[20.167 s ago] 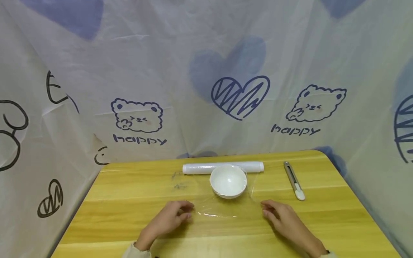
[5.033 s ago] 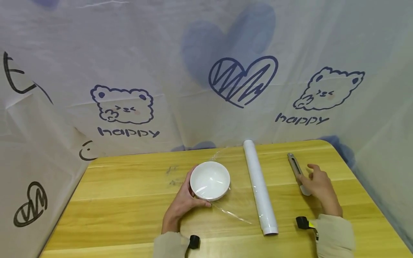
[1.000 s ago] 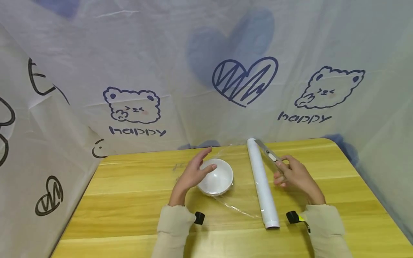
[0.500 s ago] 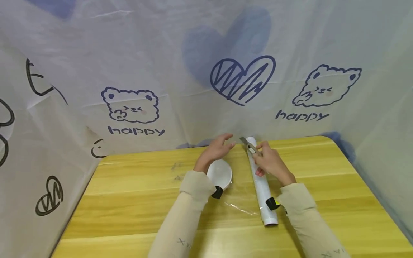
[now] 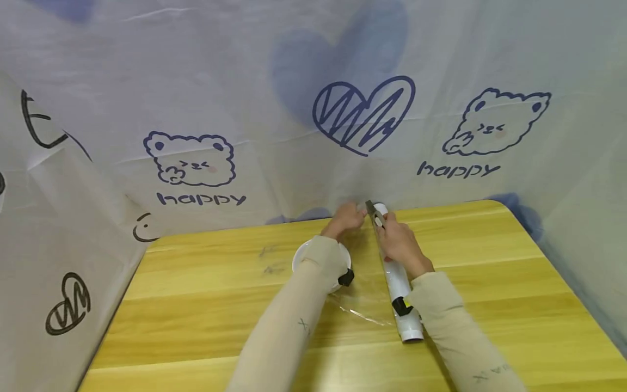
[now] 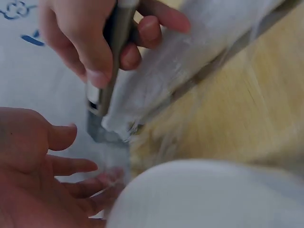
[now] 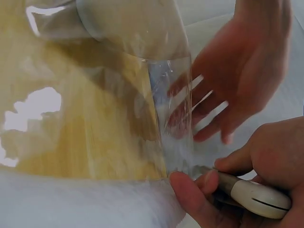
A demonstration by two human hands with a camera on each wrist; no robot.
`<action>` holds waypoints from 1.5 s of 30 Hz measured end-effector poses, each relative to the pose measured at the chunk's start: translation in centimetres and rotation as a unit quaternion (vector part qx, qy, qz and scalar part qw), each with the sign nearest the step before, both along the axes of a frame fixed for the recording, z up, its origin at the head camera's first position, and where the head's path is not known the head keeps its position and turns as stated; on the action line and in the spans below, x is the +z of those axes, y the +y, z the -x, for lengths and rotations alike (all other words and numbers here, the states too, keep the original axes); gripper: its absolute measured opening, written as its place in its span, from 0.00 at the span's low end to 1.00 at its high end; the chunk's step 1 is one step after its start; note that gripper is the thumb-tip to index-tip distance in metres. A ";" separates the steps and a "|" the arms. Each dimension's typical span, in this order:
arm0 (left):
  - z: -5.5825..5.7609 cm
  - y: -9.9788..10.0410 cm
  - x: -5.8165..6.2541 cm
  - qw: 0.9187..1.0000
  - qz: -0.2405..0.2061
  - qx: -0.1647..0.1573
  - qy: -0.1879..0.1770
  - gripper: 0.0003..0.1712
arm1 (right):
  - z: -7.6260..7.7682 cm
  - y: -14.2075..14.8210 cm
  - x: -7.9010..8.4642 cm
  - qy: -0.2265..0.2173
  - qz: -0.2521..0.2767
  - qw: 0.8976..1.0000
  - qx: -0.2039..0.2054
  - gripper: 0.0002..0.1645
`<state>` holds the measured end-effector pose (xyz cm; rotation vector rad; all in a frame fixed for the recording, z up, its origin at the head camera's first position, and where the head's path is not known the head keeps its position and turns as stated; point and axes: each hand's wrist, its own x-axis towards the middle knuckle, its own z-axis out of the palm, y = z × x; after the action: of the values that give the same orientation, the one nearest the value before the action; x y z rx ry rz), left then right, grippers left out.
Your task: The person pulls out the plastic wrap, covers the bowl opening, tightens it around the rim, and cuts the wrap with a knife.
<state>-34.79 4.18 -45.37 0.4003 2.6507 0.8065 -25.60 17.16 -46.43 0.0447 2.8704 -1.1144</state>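
Note:
My right hand (image 5: 400, 242) grips a grey utility knife (image 5: 378, 218) at the far end of the cling film roll (image 5: 398, 283). In the left wrist view the knife's blade (image 6: 101, 132) is out, at the roll's end beside the film. Transparent cling film (image 7: 171, 102) stretches from the roll toward the white bowl (image 5: 300, 261). My left hand (image 5: 346, 219) is at the film's far edge, fingers spread and fairly straight in both wrist views. Some of its fingertips show behind the film; whether they touch it I cannot tell. The left forearm hides part of the bowl.
The wooden table (image 5: 206, 305) ends just beyond both hands, against a hanging cloth (image 5: 279, 163) printed with bears and hearts. Black wrist cameras sit on both cuffs; the right wrist camera (image 5: 401, 306) is right over the roll.
My left hand has moved from over the bowl to the film's far edge. The right hand has brought the knife leftward to the roll's far end. Earlier, the knife lay on the table.

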 end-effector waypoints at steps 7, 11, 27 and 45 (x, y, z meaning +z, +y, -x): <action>1.4 -0.1 -1.4 0.996 -0.059 0.048 0.043 0.23 | -0.1 -0.6 -0.1 0.014 -0.042 0.999 -0.019 0.22; 1.5 -0.2 -1.7 0.989 -0.116 0.089 0.006 0.22 | -0.1 -0.9 0.0 0.013 -0.065 0.997 -0.030 0.20; 3.2 0.1 -3.3 0.818 -0.419 0.175 -0.353 0.17 | 0.1 -1.3 0.3 0.023 -0.102 0.993 -0.048 0.23; 3.0 0.3 -3.1 0.823 -0.408 0.173 -0.356 0.17 | -1.1 -2.2 -0.2 0.045 -0.135 0.987 -0.077 0.29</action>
<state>-37.81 4.49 -48.49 -0.1975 1.5833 1.7844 -24.47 15.00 -46.64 0.2402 3.1248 -0.7551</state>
